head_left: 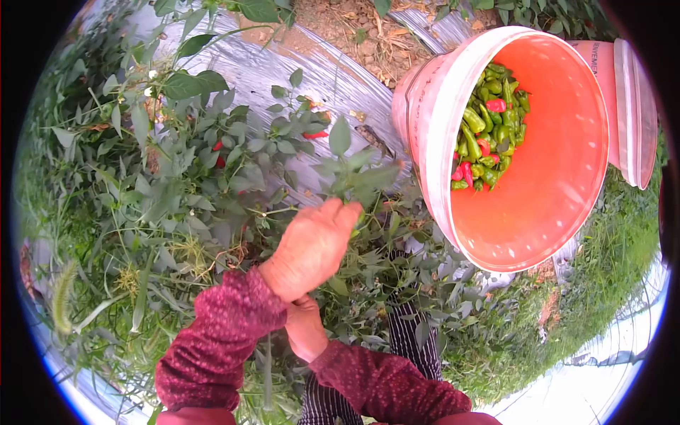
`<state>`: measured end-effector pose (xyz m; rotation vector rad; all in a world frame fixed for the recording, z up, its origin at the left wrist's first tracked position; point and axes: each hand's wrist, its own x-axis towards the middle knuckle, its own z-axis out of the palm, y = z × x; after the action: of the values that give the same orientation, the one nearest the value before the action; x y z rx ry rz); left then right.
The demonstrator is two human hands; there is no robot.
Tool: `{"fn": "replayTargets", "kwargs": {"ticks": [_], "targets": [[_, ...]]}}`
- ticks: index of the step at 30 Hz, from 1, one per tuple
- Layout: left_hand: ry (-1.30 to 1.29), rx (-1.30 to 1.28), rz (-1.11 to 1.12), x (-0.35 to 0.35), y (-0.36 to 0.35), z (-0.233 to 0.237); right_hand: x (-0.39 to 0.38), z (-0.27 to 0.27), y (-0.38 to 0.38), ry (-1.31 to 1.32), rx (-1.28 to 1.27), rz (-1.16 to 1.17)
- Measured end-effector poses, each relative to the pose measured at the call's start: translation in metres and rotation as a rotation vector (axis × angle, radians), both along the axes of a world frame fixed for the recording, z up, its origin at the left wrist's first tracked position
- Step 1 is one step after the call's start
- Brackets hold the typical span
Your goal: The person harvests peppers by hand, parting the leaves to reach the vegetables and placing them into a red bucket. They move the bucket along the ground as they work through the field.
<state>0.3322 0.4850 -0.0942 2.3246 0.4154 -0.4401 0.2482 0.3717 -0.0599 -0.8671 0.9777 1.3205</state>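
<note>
My left hand (312, 244) is closed at the leafy top of a pepper plant (340, 134), its fingers pinched at a green stem. Leaves just above the fingertips are smeared by motion. My right hand (306, 331) is below, under my left wrist, with its fingers curled and partly hidden; what they hold cannot be made out. Red peppers (316, 134) hang among the leaves beyond my left hand. At the upper right, a tilted pink bucket (552, 191) holds many green peppers (489, 120) and a few red ones.
A second pink bucket (598, 71) lies behind the first. Silvery plastic sheeting (248, 64) covers the ground between the plants, with bare soil (340, 28) at the top. Dense foliage fills the left, grass (567, 319) the right. My striped trouser leg (411, 333) stands among the plants.
</note>
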Motion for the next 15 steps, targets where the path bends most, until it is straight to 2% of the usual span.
{"fn": "replayTargets", "kwargs": {"ticks": [1, 2, 5, 7, 9, 10, 11, 13, 14, 15], "targets": [[0.026, -0.037, -0.052, -0.002, 0.001, 0.009, 0.001, 0.003, 0.003, -0.019, -0.065, 0.017], [0.052, -0.071, -0.104, -0.004, 0.004, 0.017, 0.001, 0.001, -0.001, -0.07, -0.005, 0.026], [0.132, -0.111, -0.019, -0.019, 0.021, 0.031, 0.021, -0.007, -0.01, 0.004, 0.011, 0.136], [0.11, -0.023, -0.018, -0.027, 0.025, 0.041, 0.015, -0.019, -0.017, -0.025, 0.044, 0.081], [0.126, -0.102, 0.179, -0.037, 0.019, 0.056, 0.016, -0.023, -0.016, -0.147, 0.0, -0.05], [0.114, 0.018, 0.102, -0.044, 0.013, 0.063, 0.026, -0.012, -0.003, -0.15, -0.042, -0.067], [0.119, 0.021, 0.103, -0.047, 0.009, 0.066, 0.024, -0.013, -0.005, -0.146, -0.04, -0.067], [0.028, 0.106, 0.031, -0.05, -0.001, 0.072, 0.017, -0.017, -0.01, 0.019, 0.071, -0.247], [-0.01, 0.106, 0.087, -0.051, -0.007, 0.073, 0.018, -0.011, -0.006, -0.145, 0.103, -0.177], [-0.011, 0.107, 0.091, -0.051, -0.014, 0.073, 0.018, -0.015, -0.009, -0.145, 0.104, -0.174]]}}
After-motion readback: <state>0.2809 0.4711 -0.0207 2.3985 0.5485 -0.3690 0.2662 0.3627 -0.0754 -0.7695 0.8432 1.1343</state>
